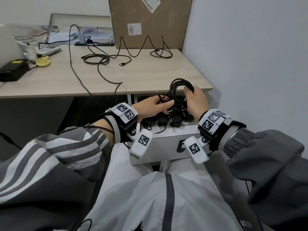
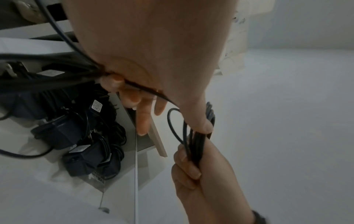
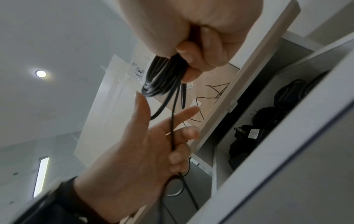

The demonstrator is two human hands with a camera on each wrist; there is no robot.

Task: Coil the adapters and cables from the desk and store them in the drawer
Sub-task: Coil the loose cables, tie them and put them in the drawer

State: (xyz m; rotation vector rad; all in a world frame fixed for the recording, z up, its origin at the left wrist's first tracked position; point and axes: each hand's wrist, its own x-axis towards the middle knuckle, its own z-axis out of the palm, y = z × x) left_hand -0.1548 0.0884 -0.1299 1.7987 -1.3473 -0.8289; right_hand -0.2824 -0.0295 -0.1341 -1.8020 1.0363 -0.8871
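A black cable (image 1: 172, 90) is wound into a coil above the open white drawer (image 1: 166, 147). My right hand (image 1: 190, 97) grips the coil on its right side; in the right wrist view its fingers (image 3: 191, 60) wrap the bundle (image 3: 161, 78). My left hand (image 1: 160, 104) sits just left of the coil and holds the cable's loose tail, whose tip (image 1: 158, 95) sticks up. Its last two fingers (image 3: 176, 151) curl round the tail while the index points out straight. Several black adapters (image 1: 176, 120) lie in the drawer.
More black cables (image 1: 100, 59) sprawl on the wooden desk (image 1: 150, 75), one with a USB plug (image 1: 122, 64), another looped (image 1: 161, 53) by a cardboard box (image 1: 150, 22). A black power brick (image 1: 13, 70) sits far left. A wall stands close on the right.
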